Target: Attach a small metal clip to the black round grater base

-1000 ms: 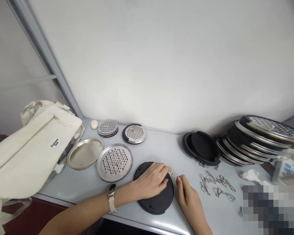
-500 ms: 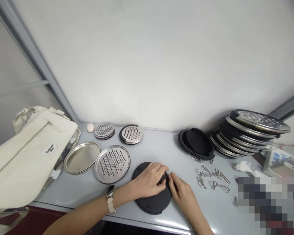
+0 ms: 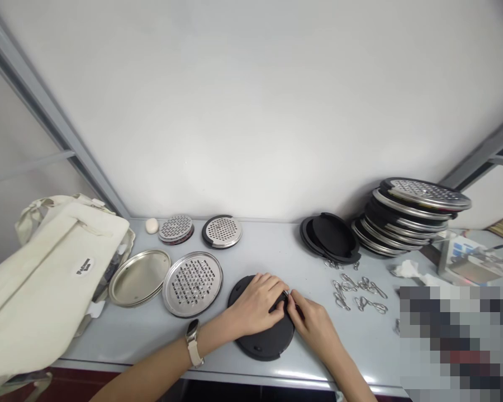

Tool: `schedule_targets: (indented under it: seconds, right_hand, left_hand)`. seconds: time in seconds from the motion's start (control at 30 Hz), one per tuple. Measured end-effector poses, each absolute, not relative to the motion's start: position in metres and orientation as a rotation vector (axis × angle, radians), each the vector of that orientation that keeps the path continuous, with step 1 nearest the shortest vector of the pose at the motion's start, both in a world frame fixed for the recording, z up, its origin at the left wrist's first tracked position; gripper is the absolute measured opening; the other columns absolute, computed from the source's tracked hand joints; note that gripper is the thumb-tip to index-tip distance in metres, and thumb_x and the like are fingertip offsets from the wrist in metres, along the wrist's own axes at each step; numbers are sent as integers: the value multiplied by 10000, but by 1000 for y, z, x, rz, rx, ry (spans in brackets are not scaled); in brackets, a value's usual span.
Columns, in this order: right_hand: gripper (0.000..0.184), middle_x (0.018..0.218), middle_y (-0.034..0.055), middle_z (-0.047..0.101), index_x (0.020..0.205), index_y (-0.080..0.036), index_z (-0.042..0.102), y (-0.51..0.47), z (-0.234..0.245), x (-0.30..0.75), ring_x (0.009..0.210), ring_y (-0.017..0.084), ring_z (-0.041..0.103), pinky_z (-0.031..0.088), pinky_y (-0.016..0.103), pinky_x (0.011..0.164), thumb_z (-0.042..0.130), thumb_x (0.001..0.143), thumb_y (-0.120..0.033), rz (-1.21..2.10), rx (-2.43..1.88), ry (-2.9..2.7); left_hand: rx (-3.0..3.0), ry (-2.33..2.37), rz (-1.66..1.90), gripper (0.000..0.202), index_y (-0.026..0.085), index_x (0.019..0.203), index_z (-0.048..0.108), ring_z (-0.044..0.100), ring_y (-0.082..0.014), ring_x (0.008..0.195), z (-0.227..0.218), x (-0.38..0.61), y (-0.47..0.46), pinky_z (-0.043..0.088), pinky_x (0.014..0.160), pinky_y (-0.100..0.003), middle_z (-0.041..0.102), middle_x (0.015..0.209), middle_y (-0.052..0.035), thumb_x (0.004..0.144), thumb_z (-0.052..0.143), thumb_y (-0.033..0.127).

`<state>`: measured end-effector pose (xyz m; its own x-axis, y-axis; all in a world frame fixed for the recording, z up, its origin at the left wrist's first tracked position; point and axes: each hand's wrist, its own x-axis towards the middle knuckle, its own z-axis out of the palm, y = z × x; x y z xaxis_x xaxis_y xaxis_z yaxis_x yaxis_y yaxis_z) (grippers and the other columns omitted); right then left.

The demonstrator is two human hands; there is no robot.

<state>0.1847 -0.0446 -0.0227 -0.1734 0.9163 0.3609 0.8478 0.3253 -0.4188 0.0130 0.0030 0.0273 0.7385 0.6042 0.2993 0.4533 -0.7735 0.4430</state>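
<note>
A round black disc (image 3: 265, 338) lies flat near the front edge of the grey table (image 3: 272, 248). My left hand (image 3: 256, 304) rests on top of it with fingers curled over its right rim. My right hand (image 3: 312, 321) meets it at that rim and pinches a small metal wire clip (image 3: 286, 293) against the disc's edge. A watch with a pale strap sits on my left wrist.
Left of the disc lie a perforated metal plate (image 3: 192, 282) and a plain metal plate (image 3: 140, 277). Two small perforated discs (image 3: 221, 231) and a pale ball (image 3: 151, 225) stand behind. Loose wire clips (image 3: 358, 291), black lids (image 3: 330, 237) and a tall plate stack (image 3: 411, 215) sit right. A cream bag (image 3: 46, 279) is left.
My right hand has moved left from beside the disc to its right rim, bringing the clip against it. My left hand stayed on the disc. The view has shifted slightly.
</note>
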Motion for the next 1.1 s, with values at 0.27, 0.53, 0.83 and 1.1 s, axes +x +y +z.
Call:
schedule_targets:
  seconds: [0.27,0.53,0.83,1.1]
  right_hand:
    - [270,560,-2,592,792,-206,530,-46,-17,183,455,148,542,375,232,483,327,964,-259,194,-1550,-2019]
    - [260,563,-10,579,785,-210,529,-47,-13,183,450,143,523,366,225,474,336,955,-249,247,-1587,-2001]
    - [246,569,-13,581,795,-214,524,-47,-14,184,477,148,547,371,222,491,344,958,-247,254,-1594,-2001]
    - [248,577,-17,582,778,-216,511,-49,-9,183,476,143,534,360,224,492,353,963,-260,287,-1603,-2002]
  left_hand:
    - [2578,853,624,246,194,1053,525,522,-209,1000,26,13,4,408,911,-360,580,1065,-46,819,542,121]
    - [2595,882,646,258,197,1072,528,518,-210,996,20,14,3,401,918,-372,562,1059,-46,825,530,122]
    - [2613,850,654,196,203,1083,528,530,-208,1003,21,13,5,405,918,-381,567,1046,-43,888,536,183]
    - [2625,870,675,160,194,1040,531,536,-195,987,20,14,4,405,906,-367,571,1027,-36,883,540,164]
